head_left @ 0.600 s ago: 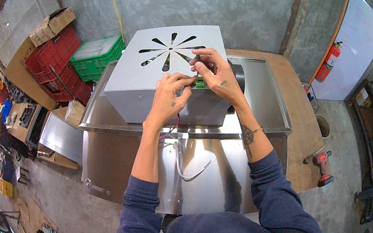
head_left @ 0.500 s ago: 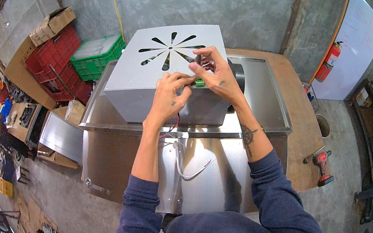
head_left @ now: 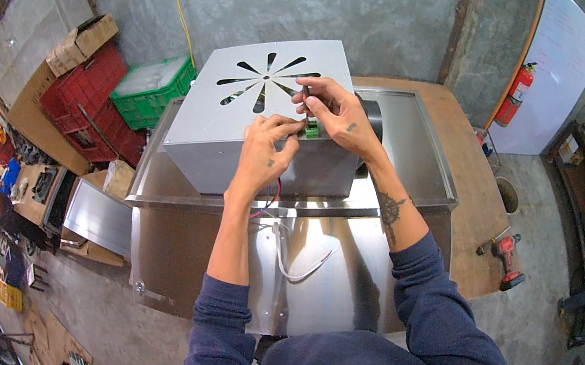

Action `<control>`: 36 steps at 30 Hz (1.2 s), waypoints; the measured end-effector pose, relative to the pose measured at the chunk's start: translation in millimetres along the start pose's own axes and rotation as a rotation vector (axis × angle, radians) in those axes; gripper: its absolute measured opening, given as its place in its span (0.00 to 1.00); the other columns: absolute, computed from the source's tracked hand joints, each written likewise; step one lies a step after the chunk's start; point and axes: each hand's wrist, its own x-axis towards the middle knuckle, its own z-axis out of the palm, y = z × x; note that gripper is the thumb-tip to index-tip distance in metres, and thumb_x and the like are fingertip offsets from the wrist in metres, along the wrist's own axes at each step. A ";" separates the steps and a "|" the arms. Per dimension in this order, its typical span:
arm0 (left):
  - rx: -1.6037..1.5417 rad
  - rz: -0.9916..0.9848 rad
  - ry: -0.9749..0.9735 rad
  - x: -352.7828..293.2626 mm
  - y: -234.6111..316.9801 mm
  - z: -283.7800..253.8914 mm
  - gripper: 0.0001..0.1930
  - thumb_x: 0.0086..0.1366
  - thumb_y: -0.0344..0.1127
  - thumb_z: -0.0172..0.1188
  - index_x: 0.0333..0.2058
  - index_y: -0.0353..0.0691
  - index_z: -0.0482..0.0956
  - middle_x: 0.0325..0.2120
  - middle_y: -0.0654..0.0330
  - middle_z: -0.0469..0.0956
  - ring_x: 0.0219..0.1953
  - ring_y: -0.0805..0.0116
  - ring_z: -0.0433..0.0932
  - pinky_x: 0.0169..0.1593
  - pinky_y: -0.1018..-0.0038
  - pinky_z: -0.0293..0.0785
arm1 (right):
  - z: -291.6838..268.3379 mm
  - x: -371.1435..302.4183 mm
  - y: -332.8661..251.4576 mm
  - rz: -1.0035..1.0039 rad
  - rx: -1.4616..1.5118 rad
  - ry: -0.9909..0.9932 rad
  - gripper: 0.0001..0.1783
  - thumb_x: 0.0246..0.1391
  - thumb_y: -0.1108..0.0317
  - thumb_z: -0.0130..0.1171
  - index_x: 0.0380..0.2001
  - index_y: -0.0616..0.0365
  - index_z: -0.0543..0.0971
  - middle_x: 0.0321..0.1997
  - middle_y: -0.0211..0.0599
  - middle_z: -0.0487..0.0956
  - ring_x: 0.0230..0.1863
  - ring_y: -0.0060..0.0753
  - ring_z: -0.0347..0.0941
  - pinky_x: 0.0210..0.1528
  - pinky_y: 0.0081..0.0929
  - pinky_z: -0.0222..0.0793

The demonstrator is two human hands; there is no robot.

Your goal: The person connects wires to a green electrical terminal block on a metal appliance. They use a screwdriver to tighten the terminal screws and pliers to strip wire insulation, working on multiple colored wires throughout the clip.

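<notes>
Left of a green connector, the left hand is curling, grip unclear, while the right hand is holding a dark tool.

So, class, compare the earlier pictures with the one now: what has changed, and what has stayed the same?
Little has changed. The thumb of the right hand, further left half a second ago, has drawn back slightly to the right; that hand keeps hold of the dark slim tool. Nothing is visibly let go or newly taken. The left hand stays beside the green connector, and the grey metal box stays put.
</notes>
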 end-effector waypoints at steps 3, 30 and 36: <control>0.005 -0.012 0.003 -0.3 0.3 0.1 0.16 0.70 0.37 0.63 0.54 0.45 0.91 0.47 0.64 0.86 0.49 0.61 0.74 0.61 0.63 0.67 | 3.2 -0.3 2.2 -0.016 -0.018 0.022 0.20 0.75 0.68 0.63 0.65 0.58 0.77 0.45 0.33 0.83 0.46 0.22 0.80 0.50 0.25 0.77; -0.055 -0.139 0.035 10.9 7.6 3.8 0.18 0.72 0.51 0.68 0.51 0.49 0.92 0.46 0.63 0.87 0.46 0.61 0.76 0.59 0.60 0.66 | -2.9 6.3 15.6 0.074 -0.295 0.325 0.21 0.76 0.65 0.58 0.66 0.60 0.73 0.42 0.42 0.85 0.39 0.30 0.87 0.40 0.30 0.81; 0.201 -0.182 0.054 14.0 34.9 12.2 0.19 0.73 0.49 0.68 0.53 0.45 0.90 0.47 0.61 0.86 0.50 0.60 0.77 0.62 0.56 0.65 | 1.1 8.2 18.0 0.096 -0.315 0.327 0.20 0.75 0.67 0.57 0.65 0.62 0.73 0.40 0.49 0.85 0.37 0.40 0.90 0.39 0.38 0.83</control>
